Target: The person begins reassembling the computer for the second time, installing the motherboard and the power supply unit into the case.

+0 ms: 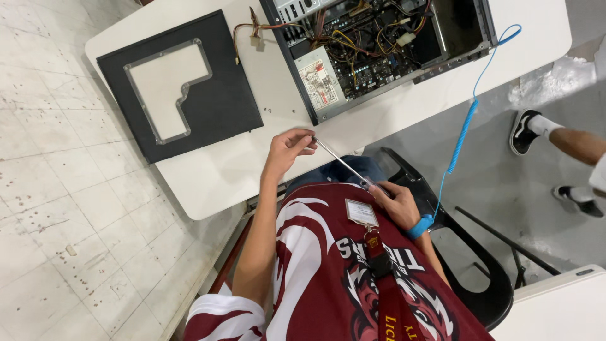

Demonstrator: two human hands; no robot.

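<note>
The person sits at a white table [404, 107], seen from above. Both hands hold one screwdriver [341, 162]. The left hand [287, 148] pinches the tip end of its metal shaft between fingertips, just off the table's near edge. The right hand [398, 203] is closed around the handle, low over the lap; the handle itself is mostly hidden in the fist. The shaft runs slanting between the two hands.

An open computer case [379, 44] lies on the table beyond the left hand, its wiring and boards showing. The case's dark side panel [214, 101], with an angular clear window, lies flat on the table left of the case. A few small screws [268, 111] sit on the table between panel and case.

A blue wrist strap [420, 226] wraps the right wrist; its coiled blue cord [464, 129] rises to the case's right end. A black chair [486, 284] stands right of the person. Another person's foot in a black shoe [522, 131] stands on the floor right of the table.
</note>
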